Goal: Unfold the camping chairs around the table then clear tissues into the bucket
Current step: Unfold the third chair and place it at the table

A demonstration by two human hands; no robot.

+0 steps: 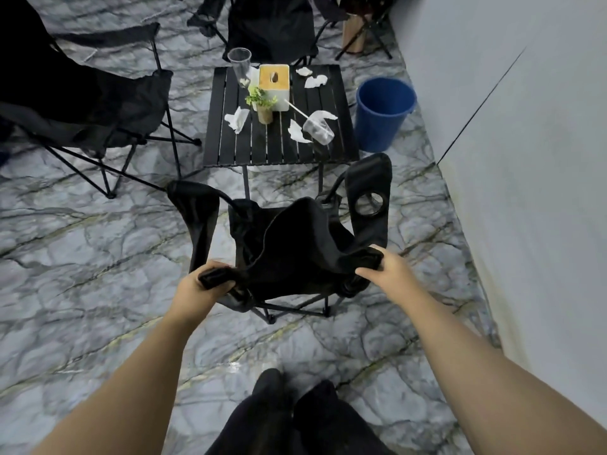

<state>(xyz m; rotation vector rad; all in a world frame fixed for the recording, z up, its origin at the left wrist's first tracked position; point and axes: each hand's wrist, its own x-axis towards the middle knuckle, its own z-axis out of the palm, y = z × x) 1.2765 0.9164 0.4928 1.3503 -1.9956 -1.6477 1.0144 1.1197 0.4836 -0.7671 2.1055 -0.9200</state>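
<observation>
Head view, we list: our left hand [200, 284] and right hand [389, 269], each clenched on a back corner of the near camping chair [295, 244], which stands between us and the desk [230, 136]. On the desk: crumpled tissues [237, 119], tissue box [274, 87], plant [261, 100], tipped cup [318, 128]. Blue bucket [382, 113] on the floor, just right of the desk. Open chair [98, 103] at left.

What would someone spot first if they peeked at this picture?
Probably the black camping chair right in the middle, which looks only partly unfolded, with the left hand and right hand gripping the two top corners of its back. Just beyond it stands a small black slatted table littered with crumpled white tissues. A bright blue bucket sits on the floor at the table's right side.
</observation>
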